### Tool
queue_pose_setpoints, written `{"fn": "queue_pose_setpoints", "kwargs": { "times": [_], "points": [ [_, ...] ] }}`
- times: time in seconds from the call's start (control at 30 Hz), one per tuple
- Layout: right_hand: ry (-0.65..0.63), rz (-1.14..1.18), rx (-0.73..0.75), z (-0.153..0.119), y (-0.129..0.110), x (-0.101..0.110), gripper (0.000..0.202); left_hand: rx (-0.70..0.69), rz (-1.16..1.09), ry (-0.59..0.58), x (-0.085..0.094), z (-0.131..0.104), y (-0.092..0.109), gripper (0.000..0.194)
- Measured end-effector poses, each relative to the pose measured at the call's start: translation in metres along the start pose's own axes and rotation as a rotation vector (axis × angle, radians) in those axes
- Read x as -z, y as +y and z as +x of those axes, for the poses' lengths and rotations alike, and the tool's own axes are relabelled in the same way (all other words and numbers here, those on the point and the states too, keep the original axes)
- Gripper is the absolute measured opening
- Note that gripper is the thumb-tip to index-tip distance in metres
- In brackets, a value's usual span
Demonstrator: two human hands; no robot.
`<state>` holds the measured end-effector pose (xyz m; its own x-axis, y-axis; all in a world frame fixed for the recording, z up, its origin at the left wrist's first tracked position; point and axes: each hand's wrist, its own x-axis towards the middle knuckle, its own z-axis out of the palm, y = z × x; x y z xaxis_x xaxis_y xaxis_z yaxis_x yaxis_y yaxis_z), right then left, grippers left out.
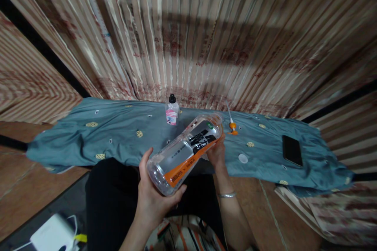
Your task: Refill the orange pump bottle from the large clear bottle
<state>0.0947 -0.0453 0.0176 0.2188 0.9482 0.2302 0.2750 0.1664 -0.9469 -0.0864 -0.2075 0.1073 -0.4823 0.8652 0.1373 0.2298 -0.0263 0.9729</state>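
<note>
A large clear plastic bottle (176, 152) with an orange and black label lies tilted in the air between my two hands, its narrower end up toward the right. My left hand (156, 194) is wrapped round its wide base, thumb on the near side. Near the other end, my right hand (217, 151) grips the bottle from behind and below; its fingers are mostly hidden by it. Just right of that end, an orange pump head (232, 126) with a thin clear tube lies on the cloth. A small bottle (172, 113) with black cap and pink label stands upright behind.
A blue-green patterned cloth (123, 121) covers the narrow table. On its right lie a white round disc (243, 159) and a black phone (292, 150). Striped curtains (188, 47) hang close behind. A white device (53, 233) with cables sits at lower left.
</note>
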Motion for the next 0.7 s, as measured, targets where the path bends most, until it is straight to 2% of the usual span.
{"fn": "queue_pose_setpoints", "kwargs": {
  "times": [0.37,0.7],
  "points": [
    [0.013,0.006,0.017,-0.0002,-0.0049,-0.0009,0.062,-0.005,0.018,0.016,0.0001,-0.0001,-0.0046,0.106],
    [0.015,0.008,0.01,-0.0008,-0.004,-0.0004,0.062,0.004,0.009,-0.03,0.0012,-0.0002,-0.0032,0.106]
  ]
}}
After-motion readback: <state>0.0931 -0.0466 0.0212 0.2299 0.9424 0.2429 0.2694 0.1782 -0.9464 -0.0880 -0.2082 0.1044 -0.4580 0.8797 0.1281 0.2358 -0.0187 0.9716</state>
